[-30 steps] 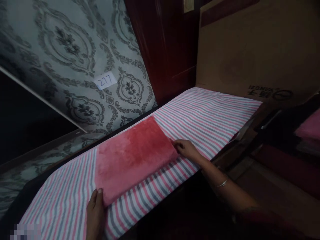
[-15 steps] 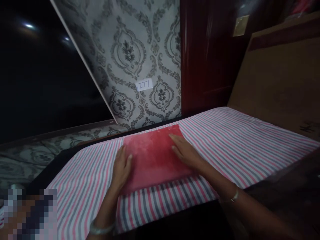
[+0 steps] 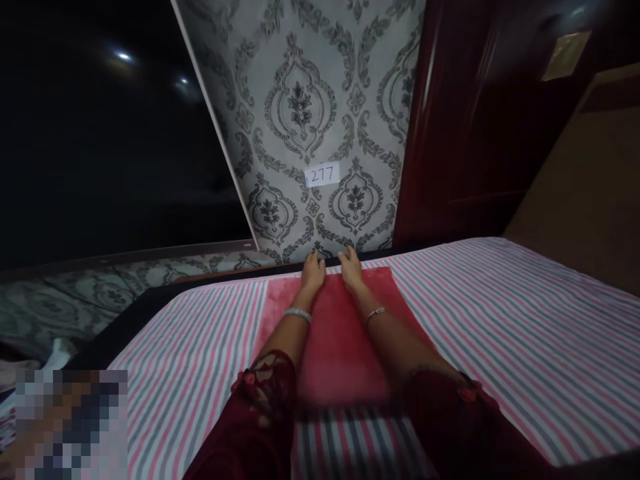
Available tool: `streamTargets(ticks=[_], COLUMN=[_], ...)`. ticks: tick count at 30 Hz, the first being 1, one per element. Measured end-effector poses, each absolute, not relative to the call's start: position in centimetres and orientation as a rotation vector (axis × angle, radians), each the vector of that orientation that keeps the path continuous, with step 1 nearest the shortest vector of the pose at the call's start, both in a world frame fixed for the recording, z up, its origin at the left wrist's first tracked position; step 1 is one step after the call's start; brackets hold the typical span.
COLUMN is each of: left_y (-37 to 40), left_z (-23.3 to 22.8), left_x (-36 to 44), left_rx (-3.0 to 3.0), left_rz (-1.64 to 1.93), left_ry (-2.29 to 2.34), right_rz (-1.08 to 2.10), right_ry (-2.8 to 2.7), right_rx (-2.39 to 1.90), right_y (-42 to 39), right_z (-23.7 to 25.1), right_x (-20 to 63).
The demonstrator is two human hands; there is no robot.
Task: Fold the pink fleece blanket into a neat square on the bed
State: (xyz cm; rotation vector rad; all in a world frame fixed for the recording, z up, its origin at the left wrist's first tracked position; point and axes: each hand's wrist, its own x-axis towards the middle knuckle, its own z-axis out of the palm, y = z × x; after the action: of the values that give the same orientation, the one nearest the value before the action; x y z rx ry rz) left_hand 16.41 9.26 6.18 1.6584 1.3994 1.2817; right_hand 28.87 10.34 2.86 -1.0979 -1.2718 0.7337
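Both arms reach out over the red towel (image 3: pixel 345 340), which lies flat on the striped bed (image 3: pixel 500 320); the left hand (image 3: pixel 313 272) and right hand (image 3: pixel 350 269) rest side by side at its far edge, at 12 o'clock. Whether the fingers curl round that edge or only press flat, I cannot tell. This looks like folding or smoothing, so the next move calls for a firm pinch of the far edge; open bed lies at 3 and 9 o'clock, the patterned wall (image 3: pixel 300 107) close behind.

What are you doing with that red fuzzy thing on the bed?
A person has both hands stretched out over a red plush cloth that lies flat on a pink, grey and white striped sheet. The left hand and right hand rest side by side at the cloth's far edge, near the patterned wall.
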Motion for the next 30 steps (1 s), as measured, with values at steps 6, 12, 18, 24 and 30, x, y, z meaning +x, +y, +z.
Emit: streamTargets(ticks=[6, 12, 18, 24, 30], left_y=[9.6, 12.1, 11.6, 11.6, 11.3], left_z=[0.5, 0.8, 2.4, 2.3, 2.4], left_x=[14.6, 10.6, 6.2, 6.3, 6.1], left_rx=[1.382, 0.858, 0.377, 0.143, 0.252], left_rz=[1.257, 1.414, 1.492, 1.49, 1.52], left_ry=[1.348, 1.065, 0.772, 0.608, 0.668], right_rz=[0.897, 1.199, 1.392, 1.412, 1.413], right_ry=[-0.882, -0.591, -0.158, 0.046, -0.037], right_rx=[-1.076, -0.762, -0.463, -0.318, -0.353], right_y=[10.5, 9.8, 7.7, 7.0, 7.1], right_z=[-3.4, -3.3, -0.2, 1.2, 0.4], right_x=[30.0, 32.7, 34.8, 35.8, 36.0])
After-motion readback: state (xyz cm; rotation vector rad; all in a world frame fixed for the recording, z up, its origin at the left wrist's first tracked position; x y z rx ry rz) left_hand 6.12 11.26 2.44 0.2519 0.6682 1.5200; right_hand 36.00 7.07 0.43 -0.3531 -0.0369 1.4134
